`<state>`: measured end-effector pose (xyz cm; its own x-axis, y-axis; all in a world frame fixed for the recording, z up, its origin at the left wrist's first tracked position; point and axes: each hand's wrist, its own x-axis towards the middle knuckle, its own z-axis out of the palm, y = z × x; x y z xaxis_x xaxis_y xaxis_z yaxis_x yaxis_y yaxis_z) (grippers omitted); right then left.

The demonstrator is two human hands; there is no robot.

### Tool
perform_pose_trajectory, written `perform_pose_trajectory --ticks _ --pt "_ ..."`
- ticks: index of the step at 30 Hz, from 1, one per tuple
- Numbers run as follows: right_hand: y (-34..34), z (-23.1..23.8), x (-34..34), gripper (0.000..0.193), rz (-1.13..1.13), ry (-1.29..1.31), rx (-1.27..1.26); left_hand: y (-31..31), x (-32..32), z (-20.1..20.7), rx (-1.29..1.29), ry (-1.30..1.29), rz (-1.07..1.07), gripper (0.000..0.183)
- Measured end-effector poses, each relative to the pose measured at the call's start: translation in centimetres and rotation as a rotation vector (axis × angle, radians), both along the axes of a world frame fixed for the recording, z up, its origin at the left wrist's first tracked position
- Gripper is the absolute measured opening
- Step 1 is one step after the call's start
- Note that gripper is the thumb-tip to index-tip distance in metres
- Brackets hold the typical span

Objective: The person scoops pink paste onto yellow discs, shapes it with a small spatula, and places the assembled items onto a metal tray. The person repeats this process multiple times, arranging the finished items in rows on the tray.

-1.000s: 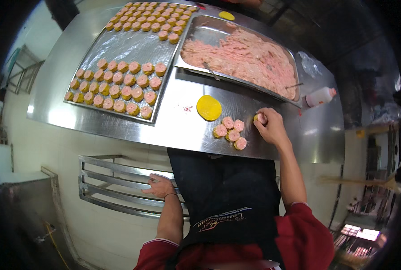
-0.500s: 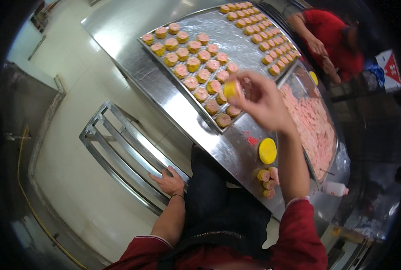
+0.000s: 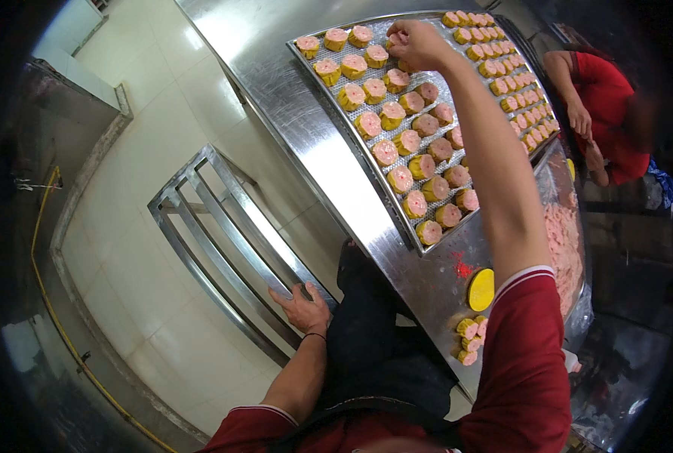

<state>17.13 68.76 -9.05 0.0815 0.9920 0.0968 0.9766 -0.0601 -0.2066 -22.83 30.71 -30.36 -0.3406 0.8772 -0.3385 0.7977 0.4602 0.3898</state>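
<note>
My right hand [image 3: 421, 47] reaches over the far part of a metal tray [image 3: 355, 134] lined with perforated sheet. Its fingers are closed around a siu mai dumpling [image 3: 399, 38], mostly hidden by them, low among the others. Rows of open-topped dumplings with yellow wrappers and pink filling, such as one near the front corner [image 3: 429, 232], stand upright on this tray. My left hand [image 3: 304, 308] rests on the slatted metal bench [image 3: 238, 219] to the left of my legs, fingers apart on its slats.
On the steel table [image 3: 419, 272] sit a round yellow stack of wrappers [image 3: 480, 290] and several loose dumplings [image 3: 468, 340]. Pink filling [image 3: 565, 245] lies in a tray at right, partly behind my arm. A second tray of dumplings [image 3: 502, 68] and a co-worker in red [image 3: 614, 113] are beyond.
My right hand has carried the dumpling from over the tray's near side to its far part and lowered it. The view has shifted; my left hand stays on the bench.
</note>
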Motion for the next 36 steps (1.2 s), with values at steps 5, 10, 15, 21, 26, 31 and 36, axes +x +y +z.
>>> perform_pose_trajectory --ticks 5,10,15,21,26,31,36 --pt "-0.4 0.4 0.4 0.038 0.003 0.038 0.024 0.1 0.1 0.0 -0.033 0.003 0.005 0.049" --pt "-0.6 1.4 0.4 0.041 0.002 0.086 0.076 -0.3 0.1 -0.4 0.01 0.008 0.004 0.044" --pt "0.2 0.7 -0.2 0.036 0.07 -0.038 -0.007 -0.3 0.0 -0.7 0.046 0.025 -0.019 0.043" --pt "0.9 -0.1 -0.1 0.031 0.133 -0.059 -0.062 -0.5 0.0 -1.0 0.041 0.063 -0.022 0.043" --pt "1.3 -0.1 0.1 0.032 0.16 -0.099 -0.097 -0.5 0.1 -0.9 0.038 0.048 -0.016 0.043" --pt "1.1 0.0 0.3 0.031 0.149 -0.069 -0.116 -0.5 0.1 -0.8 0.05 0.046 -0.013 0.042" --pt "0.8 -0.2 0.0 0.028 0.177 -0.101 -0.076 -0.5 0.0 -0.8 0.067 0.041 -0.03 0.042"
